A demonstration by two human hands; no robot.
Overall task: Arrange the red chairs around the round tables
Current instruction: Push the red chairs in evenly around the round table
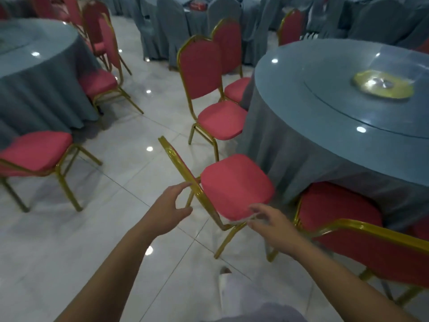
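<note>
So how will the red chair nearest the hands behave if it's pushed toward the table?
The red chair looks rigid with its gold metal frame, so it should move as one piece. Its thin legs on the glossy tiled floor will probably slide easily. A push high on the backrest might tip it.

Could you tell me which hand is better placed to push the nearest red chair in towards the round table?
Left, probably: the left hand is already at the chair backrest frame, opposite the table.
</note>
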